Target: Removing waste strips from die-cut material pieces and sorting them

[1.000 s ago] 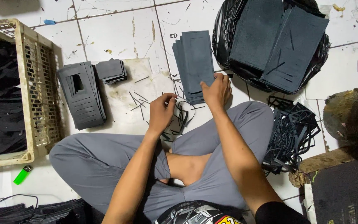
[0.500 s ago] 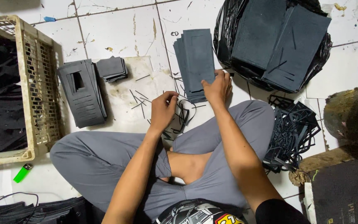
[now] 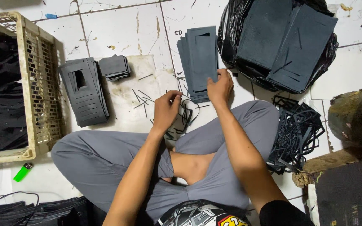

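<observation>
Seemingly midway, the right hand [image 3: 220,88] fingers pinch the top sheet of the uncut stack [image 3: 199,62] on the floor, the left hand [image 3: 166,109] fingers close on scrap strips [image 3: 184,119], finished sheets [image 3: 84,95] piled beside the crate [image 3: 30,90].

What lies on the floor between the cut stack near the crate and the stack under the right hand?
In the head view, a small pile of dark rectangles and thin loose black strips on the tile.

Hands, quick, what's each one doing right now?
Left hand: fingers curled, pinching thin black offcut strips.
Right hand: fingers closed on the near edge of the stack of dark sheets.
</observation>
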